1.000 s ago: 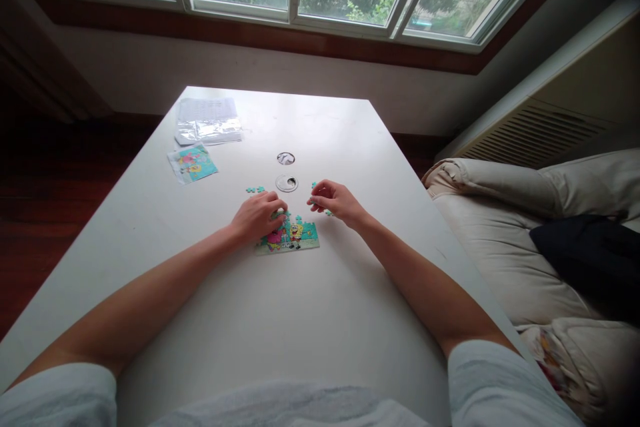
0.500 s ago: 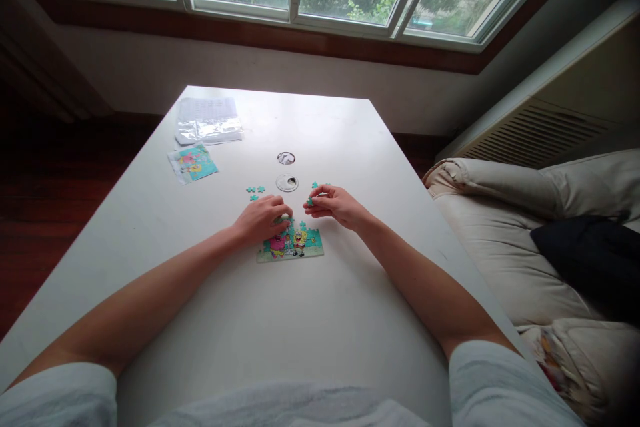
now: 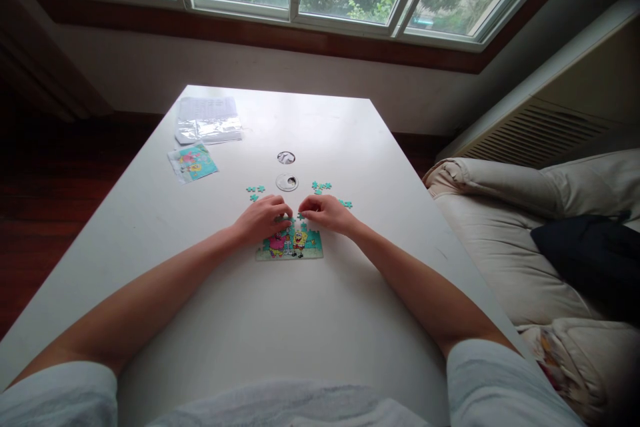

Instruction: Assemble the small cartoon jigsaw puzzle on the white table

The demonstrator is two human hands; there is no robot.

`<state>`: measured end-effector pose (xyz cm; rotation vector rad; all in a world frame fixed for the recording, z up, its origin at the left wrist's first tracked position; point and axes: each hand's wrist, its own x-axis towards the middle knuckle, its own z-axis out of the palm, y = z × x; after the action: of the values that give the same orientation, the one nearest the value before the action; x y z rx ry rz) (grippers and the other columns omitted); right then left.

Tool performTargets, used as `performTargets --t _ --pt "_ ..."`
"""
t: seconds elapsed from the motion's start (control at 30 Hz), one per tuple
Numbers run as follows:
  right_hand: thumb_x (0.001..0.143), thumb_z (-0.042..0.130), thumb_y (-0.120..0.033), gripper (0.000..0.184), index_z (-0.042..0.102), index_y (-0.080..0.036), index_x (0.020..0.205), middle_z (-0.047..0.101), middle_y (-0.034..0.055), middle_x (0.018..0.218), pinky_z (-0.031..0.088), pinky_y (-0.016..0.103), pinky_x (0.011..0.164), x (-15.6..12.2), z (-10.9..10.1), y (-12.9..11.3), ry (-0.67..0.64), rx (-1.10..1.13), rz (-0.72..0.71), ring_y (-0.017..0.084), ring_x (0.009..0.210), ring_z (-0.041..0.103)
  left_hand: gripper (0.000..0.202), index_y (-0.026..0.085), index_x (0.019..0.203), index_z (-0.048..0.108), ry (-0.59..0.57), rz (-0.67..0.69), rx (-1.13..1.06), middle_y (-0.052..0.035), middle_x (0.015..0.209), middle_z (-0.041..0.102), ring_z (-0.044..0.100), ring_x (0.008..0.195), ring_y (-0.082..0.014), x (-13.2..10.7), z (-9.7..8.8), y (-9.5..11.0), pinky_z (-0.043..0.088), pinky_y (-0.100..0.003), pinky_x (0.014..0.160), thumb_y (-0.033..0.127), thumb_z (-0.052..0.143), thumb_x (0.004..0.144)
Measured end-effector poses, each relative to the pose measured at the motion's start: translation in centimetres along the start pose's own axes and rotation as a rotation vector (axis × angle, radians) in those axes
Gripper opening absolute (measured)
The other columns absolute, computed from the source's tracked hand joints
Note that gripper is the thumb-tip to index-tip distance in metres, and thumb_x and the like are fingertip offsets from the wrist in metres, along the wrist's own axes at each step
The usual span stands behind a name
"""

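A small cartoon jigsaw puzzle [image 3: 290, 245], partly assembled, lies on the white table [image 3: 280, 320]. My left hand [image 3: 263, 217] rests curled on the puzzle's upper left corner, fingers pressed down on it. My right hand [image 3: 325, 212] is at the puzzle's upper edge, fingertips pinched on a teal puzzle piece [image 3: 301, 217] that touches the assembled part. Loose teal pieces lie behind my hands: some on the left [image 3: 255, 191], some at the centre right [image 3: 321, 186], and one by my right wrist [image 3: 345, 203].
A printed reference picture [image 3: 193, 163] and a clear plastic bag over paper [image 3: 207, 128] lie at the table's far left. Two round cable holes [image 3: 287, 181] sit mid-table. A cream sofa [image 3: 525, 240] with a dark cloth [image 3: 590, 260] stands on the right. Windows run along the back.
My right hand has come left and down from the loose pieces to the puzzle's top edge with a piece pinched. The left hand has stayed on the puzzle.
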<state>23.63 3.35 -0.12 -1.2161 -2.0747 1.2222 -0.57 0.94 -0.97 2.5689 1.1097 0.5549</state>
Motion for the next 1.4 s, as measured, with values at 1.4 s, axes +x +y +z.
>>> performTargets --t 1.4 --pt "0.081 0.062 -0.018 0.009 0.070 -0.018 0.085 0.067 -0.0010 0.076 0.039 0.022 0.067 -0.8 0.5 -1.1 -0.095 -0.184 -0.085 0.011 0.070 0.057 0.015 0.024 0.099 0.069 -0.009 -0.018 -0.002 -0.0045 0.095 0.063 0.057 0.091 -0.0209 0.1 0.1 0.0 0.044 -0.032 0.078 0.035 0.061 0.093"
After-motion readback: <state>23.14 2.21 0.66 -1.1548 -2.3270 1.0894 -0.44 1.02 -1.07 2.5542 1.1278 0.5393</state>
